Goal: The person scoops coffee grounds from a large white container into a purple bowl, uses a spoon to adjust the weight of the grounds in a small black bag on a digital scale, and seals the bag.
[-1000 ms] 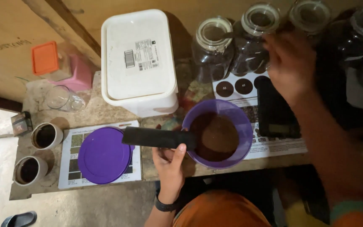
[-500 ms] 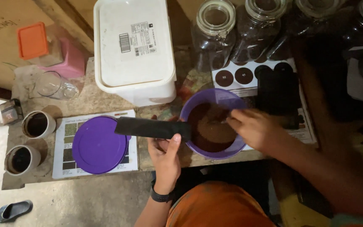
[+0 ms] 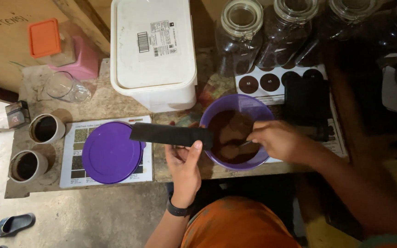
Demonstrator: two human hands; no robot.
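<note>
While your left hand (image 3: 183,161) keeps its grip clamped on a flat black bar (image 3: 171,135) lying crosswise over the counter (image 3: 102,106), its right end touches the rim of the purple bowl (image 3: 238,131) of brown grounds. Your right hand (image 3: 276,139), nearer the bowl, reaches in from the right, fingers closed on a thin utensil. A purple lid (image 3: 110,152) rests on a printed chart at left; a white tub (image 3: 153,50) with a barcoded label stands behind.
</note>
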